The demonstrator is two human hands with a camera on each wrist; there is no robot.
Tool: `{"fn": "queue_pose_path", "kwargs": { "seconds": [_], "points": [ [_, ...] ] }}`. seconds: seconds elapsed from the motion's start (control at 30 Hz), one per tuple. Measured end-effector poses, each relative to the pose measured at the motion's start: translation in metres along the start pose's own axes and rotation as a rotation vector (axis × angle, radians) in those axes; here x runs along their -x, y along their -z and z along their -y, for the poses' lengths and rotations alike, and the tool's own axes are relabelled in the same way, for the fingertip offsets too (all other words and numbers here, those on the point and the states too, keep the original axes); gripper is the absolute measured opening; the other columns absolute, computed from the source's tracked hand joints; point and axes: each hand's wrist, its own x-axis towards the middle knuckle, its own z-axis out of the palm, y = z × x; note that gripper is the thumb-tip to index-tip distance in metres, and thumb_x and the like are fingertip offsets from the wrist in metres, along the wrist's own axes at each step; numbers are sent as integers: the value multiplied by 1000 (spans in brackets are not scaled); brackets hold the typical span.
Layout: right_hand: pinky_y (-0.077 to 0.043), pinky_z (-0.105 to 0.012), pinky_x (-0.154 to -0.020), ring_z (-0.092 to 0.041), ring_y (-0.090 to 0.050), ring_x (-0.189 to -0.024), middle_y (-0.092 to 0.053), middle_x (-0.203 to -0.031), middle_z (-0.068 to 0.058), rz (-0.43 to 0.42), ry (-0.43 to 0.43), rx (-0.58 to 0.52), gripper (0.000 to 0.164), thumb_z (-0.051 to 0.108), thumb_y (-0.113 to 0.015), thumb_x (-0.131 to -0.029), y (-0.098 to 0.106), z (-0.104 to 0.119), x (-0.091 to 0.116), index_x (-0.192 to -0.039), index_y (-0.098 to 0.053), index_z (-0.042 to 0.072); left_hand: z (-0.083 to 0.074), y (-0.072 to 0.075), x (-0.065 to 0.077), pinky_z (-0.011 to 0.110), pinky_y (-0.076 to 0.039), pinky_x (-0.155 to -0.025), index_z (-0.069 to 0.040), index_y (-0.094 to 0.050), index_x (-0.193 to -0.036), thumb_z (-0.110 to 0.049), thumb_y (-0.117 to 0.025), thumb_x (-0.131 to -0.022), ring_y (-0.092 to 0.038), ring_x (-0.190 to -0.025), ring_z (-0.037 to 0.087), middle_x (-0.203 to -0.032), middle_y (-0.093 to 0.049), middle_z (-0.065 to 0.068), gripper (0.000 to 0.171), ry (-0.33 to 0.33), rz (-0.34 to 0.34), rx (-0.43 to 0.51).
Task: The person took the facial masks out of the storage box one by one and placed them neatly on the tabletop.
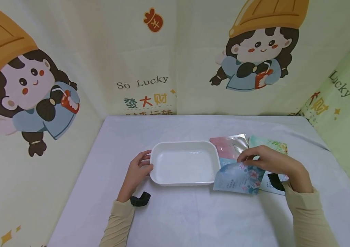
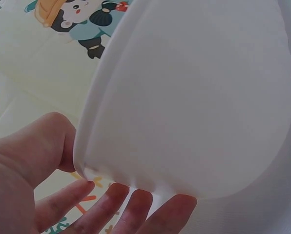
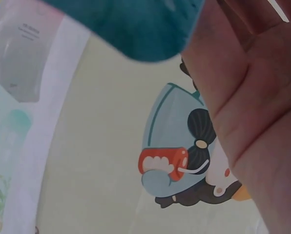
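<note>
A white, rounded rectangular tray (image 1: 184,164) stands on the table with its hollow side up. At its left end my left hand (image 1: 137,171) grips it. In the left wrist view the thumb is at the rim and the fingertips (image 2: 177,204) press the outer wall. My right hand (image 1: 266,159) pinches the top edge of a blue floral packet (image 1: 238,180), tilted up beside the tray's right end. Its lower corner shows as a teal shape in the right wrist view. Behind it lie a pink and silver packet (image 1: 228,145) and a green floral packet (image 1: 269,142).
Part of a light blue packet (image 1: 226,161) shows behind the held one, and a pale packet (image 1: 272,187) lies under the right wrist. The white-covered table (image 1: 175,219) meets printed cloth walls (image 1: 193,68) at the back and sides.
</note>
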Motion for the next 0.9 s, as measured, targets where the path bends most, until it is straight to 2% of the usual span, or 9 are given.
{"fn": "queue_pose_path", "kwargs": {
  "seconds": [0.23, 0.53, 0.9],
  "points": [
    [-56, -25, -79, -8, -63, -90, -70, -104, 7, 22, 32, -17, 16, 16, -65, -95, -9, -11, 5, -110, -70, 20, 0, 0, 0, 35, -59, -75, -19, -53, -140, -8, -64, -87, -59, -115, 29, -130, -58, 11, 55, -19, 1, 5],
    [-55, -25, -75, -7, -60, -86, -69, -103, 7, 70, 12, -48, 14, 16, -66, -95, -23, -26, 7, -108, -68, 20, 1, 0, -1, 36, -60, -74, -19, -54, -139, -8, -63, -87, -59, -114, 29, -130, -58, 11, 54, -21, 2, 15],
    [-55, -25, -74, -12, -64, -84, -70, -99, 4, 106, -5, -118, 15, 14, -68, -93, -35, -37, 2, -107, -70, 19, 1, 0, -1, 36, -60, -75, -20, -54, -138, -9, -64, -87, -59, -115, 29, -130, -58, 10, 54, -11, -6, 8]
  ]
}}
